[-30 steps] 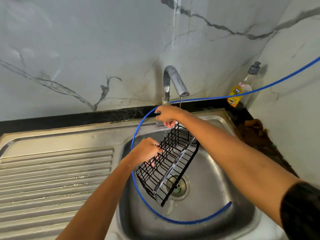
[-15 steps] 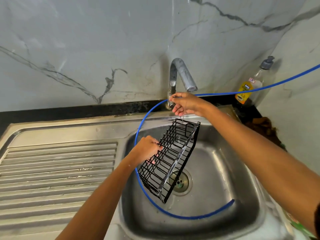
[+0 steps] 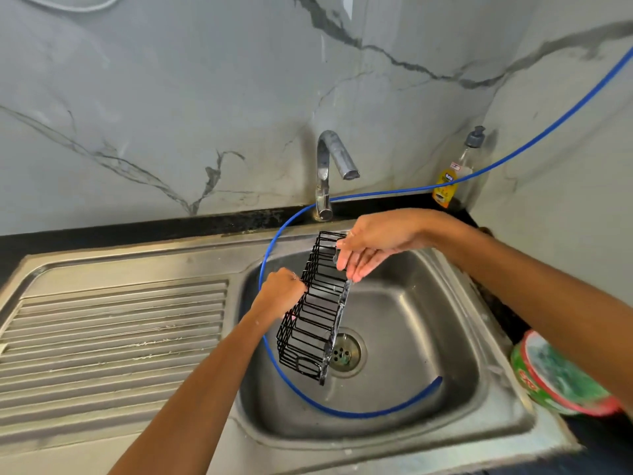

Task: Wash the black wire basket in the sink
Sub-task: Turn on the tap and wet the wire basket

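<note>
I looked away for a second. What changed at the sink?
The right hand left the tap and came down to the basket's top end, fingers extended against it. The left hand still grips the basket's side; hose unmoved.

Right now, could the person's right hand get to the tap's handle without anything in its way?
Probably yes. The right hand rests with straight fingers on the black wire basket, just below and right of the tap. Only open air and the thin blue hose lie between; the left hand grips the basket.
</note>
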The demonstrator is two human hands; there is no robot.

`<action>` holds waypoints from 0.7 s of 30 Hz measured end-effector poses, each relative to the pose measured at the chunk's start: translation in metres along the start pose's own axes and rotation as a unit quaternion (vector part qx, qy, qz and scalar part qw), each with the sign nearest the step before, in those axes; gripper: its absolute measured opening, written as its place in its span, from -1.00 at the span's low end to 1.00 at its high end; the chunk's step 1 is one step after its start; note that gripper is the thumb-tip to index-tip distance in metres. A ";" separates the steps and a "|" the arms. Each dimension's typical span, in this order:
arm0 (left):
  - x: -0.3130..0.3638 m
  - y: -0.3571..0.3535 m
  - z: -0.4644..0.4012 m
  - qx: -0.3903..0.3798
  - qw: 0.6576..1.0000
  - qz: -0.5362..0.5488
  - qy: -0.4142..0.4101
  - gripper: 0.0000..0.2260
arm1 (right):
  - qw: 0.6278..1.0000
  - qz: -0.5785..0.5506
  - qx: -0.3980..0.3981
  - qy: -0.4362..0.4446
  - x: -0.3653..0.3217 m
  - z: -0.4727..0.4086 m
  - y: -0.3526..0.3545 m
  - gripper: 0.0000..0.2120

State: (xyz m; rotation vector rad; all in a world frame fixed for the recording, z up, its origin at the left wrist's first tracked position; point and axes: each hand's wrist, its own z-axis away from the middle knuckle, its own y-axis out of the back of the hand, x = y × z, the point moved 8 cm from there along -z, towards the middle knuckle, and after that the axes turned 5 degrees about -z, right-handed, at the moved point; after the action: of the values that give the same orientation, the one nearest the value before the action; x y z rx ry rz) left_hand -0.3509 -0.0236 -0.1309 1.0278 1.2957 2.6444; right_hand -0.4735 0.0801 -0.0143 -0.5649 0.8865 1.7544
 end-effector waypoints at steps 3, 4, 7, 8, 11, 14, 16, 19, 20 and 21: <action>0.005 0.004 0.013 0.029 0.999 -0.032 -0.018 -0.85 | 0.994 0.037 0.095 0.024 -0.004 0.007 0.012 -0.66; 0.005 0.005 0.017 0.036 0.999 -0.027 -0.015 -0.87 | 0.988 0.064 0.137 0.037 -0.007 0.011 0.019 -0.69; 0.001 0.006 0.032 0.038 0.999 0.031 0.017 -0.83 | 0.958 0.118 0.252 0.063 -0.016 0.027 0.043 -0.77; 0.000 0.007 0.035 0.042 0.997 0.057 0.013 -0.82 | 0.954 0.102 0.274 0.069 -0.015 0.031 0.047 -0.76; 0.006 0.010 0.049 0.039 0.994 0.106 0.006 -0.77 | 0.941 0.087 0.321 0.066 -0.005 0.043 0.048 -0.70; -0.001 0.002 0.054 0.019 0.983 0.179 0.028 -0.74 | 0.949 0.065 0.304 0.050 0.015 0.051 0.014 -0.67; -0.006 -0.007 0.057 -0.003 0.972 0.230 0.040 -0.72 | 0.963 0.067 0.259 0.039 0.028 0.052 -0.022 -0.59; -0.012 -0.022 0.066 -0.024 0.956 0.288 0.051 -0.67 | 0.984 0.007 0.167 0.057 0.044 0.052 -0.081 -0.50; -0.011 -0.028 0.069 -0.031 0.948 0.313 0.049 -0.67 | 0.987 -0.027 0.145 0.071 0.047 0.051 -0.100 -0.51; -0.009 -0.033 0.072 -0.039 0.939 0.339 0.047 -0.66 | 0.985 -0.066 0.135 0.087 0.049 0.052 -0.116 -0.56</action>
State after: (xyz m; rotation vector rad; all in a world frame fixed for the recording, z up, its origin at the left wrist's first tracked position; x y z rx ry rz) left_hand -0.3109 0.0458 -0.1281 1.5878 0.9536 3.2213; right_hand -0.3796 0.1709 -0.0525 -0.5878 1.1616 1.4508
